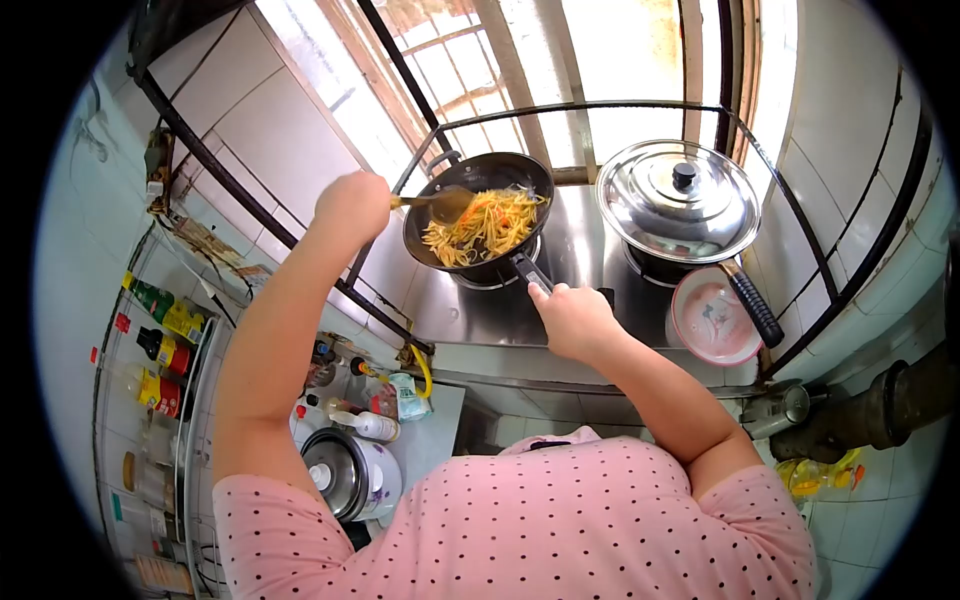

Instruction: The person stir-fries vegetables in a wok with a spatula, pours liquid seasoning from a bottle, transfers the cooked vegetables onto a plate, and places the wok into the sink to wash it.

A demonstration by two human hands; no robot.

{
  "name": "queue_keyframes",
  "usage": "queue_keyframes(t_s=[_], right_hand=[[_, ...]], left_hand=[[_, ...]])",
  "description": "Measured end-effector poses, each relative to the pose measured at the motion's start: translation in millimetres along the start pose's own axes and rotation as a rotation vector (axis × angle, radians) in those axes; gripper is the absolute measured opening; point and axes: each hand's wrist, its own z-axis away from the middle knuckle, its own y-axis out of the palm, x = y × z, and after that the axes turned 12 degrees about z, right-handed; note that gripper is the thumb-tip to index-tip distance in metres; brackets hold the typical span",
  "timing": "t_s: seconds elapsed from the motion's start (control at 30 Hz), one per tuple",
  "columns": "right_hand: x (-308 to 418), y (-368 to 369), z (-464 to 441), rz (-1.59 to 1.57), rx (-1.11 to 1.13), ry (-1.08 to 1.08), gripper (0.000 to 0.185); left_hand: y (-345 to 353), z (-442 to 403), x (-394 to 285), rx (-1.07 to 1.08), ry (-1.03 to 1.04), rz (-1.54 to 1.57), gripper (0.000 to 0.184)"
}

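Note:
My left hand (352, 207) is closed around the handle of a spatula (453, 205), whose brownish head rests at the left side of the food. Yellow shredded food (487, 228) with some orange-red strips lies in a dark frying pan (520, 170) over the left burner. My right hand (572, 318) grips the pan's black handle (530, 272) from the near side. Part of the spatula's handle is hidden in my left fist.
A second pan with a shiny domed lid (650, 210) stands on the right burner, its black handle (752, 300) jutting forward. Beside it is a pinkish bowl (715, 325). A black metal rail (590, 105) surrounds the steel stove top (580, 235). Bottles (165, 350) and a rice cooker (375, 475) are at left.

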Motion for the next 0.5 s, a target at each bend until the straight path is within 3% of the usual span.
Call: queue_keyframes(t_s=[0.17, 0.27, 0.33, 0.4, 0.43, 0.47, 0.5], right_hand=[[-13.5, 1.7, 8.3, 0.031, -0.008, -0.001, 0.045], [-14.5, 2.0, 4.3, 0.039, -0.020, -0.010, 0.045], [-13.8, 9.0, 0.8, 0.042, -0.028, -0.004, 0.057], [-14.4, 8.5, -0.1, 0.055, -0.016, -0.004, 0.064], [-12.7, 5.1, -0.1, 0.059, -0.005, -0.004, 0.064], [-9.7, 3.2, 0.3, 0.058, 0.011, -0.002, 0.064], [-9.8, 3.4, 1.5, 0.058, 0.015, -0.012, 0.065]], left_hand=[[-39.4, -24.8, -39.4, 0.157, -0.083, -0.099, 0.018], [-45.9, -47.9, -60.0, 0.355, -0.250, -0.160, 0.022], [-34.0, -62.1, -54.2, 0.459, -0.331, -0.126, 0.027], [-2.6, -70.4, -19.2, 0.630, -0.327, -0.024, 0.023], [33.1, -84.1, 12.9, 0.824, -0.107, -0.069, 0.019], [62.9, -76.2, 33.3, 0.748, -0.166, 0.152, 0.019], [81.2, -53.9, 24.5, 0.536, -0.478, 0.551, 0.018]])
